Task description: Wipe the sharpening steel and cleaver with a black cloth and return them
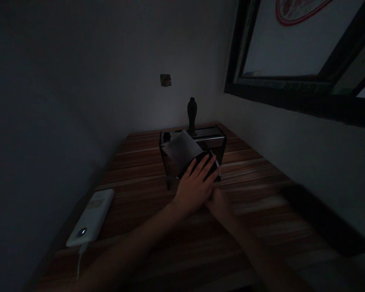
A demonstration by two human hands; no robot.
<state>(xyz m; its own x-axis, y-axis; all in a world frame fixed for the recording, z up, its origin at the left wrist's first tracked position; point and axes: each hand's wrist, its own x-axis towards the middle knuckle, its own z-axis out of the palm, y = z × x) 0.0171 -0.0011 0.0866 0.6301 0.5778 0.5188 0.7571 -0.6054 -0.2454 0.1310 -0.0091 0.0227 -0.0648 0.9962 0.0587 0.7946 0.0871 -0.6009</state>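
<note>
A small metal machine [211, 140] with a dark upright handle [192, 115] stands at the far end of a striped wooden table [249, 178]. A pale sheet [181, 149] leans out of it toward me. My left hand [196, 184] lies over a dark flat thing [213, 169] in front of the machine, fingers stretched out flat on it. My right hand [219, 202] sits just under and behind the left one; its fingers are hidden, so I cannot tell if it holds anything. The room is very dim.
A white power bank [91, 219] with a lit dot and a cable lies at the table's left edge by the wall. A dark flat strip [322, 219] runs along the right side. A dark-framed window [292, 97] is above right.
</note>
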